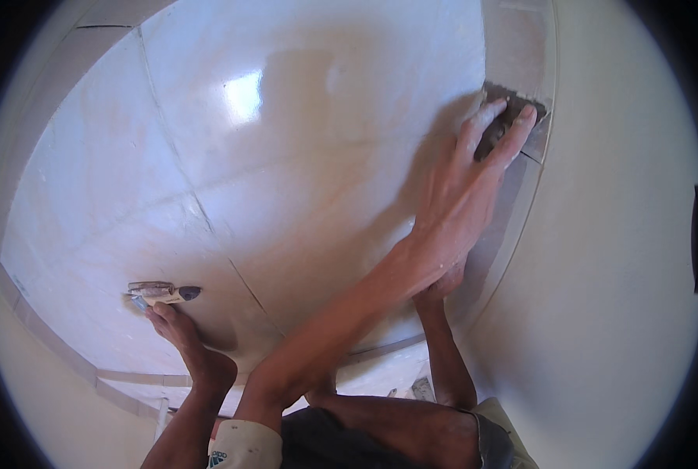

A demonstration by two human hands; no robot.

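Observation:
My left hand (466, 176) reaches across to the right edge of a glossy, pale tiled surface (325, 195). Its fingers press on a small dark flat scraper-like piece (513, 109), whose exact kind I cannot make out. That piece lies on the grey-brown border strip (513, 47), close to the white wall. One finger is on each side of its dark face; the thumb is hidden. I see no right hand. Far off to the left, a tool with a pale handle and dark end (165, 295) rests on the tiles beside my left foot (181, 332).
A smooth white wall (614, 234) rises along the right side. Grey-brown edging (36, 94) bounds the tiles on the left too. My right shin (446, 352) stands below my left wrist. Dark joint lines (200, 211) cross the tiles.

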